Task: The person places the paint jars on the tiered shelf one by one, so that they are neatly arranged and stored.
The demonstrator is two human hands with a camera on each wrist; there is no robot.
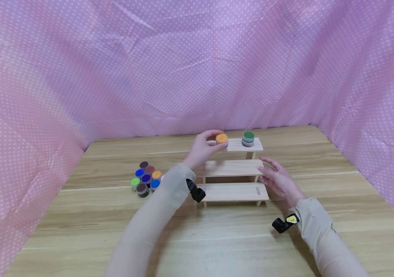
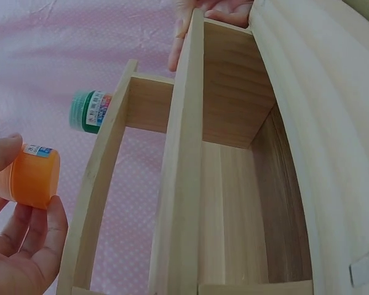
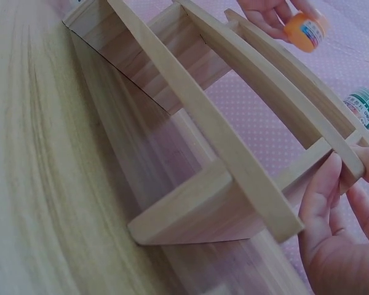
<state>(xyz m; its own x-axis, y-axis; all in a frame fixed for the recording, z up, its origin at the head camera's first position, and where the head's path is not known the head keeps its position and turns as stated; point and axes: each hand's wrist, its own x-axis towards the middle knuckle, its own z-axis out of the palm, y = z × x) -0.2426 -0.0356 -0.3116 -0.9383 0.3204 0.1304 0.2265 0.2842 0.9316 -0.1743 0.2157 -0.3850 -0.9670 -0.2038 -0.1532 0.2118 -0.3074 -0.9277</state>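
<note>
My left hand [image 1: 203, 149] holds an orange paint jar [image 1: 222, 138] between thumb and fingers, close to the left part of the top shelf of a three-step wooden display rack [image 1: 229, 191]. In the left wrist view the orange jar [image 2: 35, 177] appears beside the top shelf's edge. A green-lidded paint jar [image 1: 248, 139] stands at the right part of that top shelf. My right hand [image 1: 280, 181] pinches the right end of the middle shelf; in the right wrist view thumb and fingers [image 3: 323, 196] grip the board's end.
Several paint jars [image 1: 146, 178] with brown, blue, purple, green and orange lids stand grouped on the wooden table [image 1: 217, 238], left of the rack. My left forearm partly covers this group. A pink dotted cloth [image 1: 197, 69] hangs behind and along both sides.
</note>
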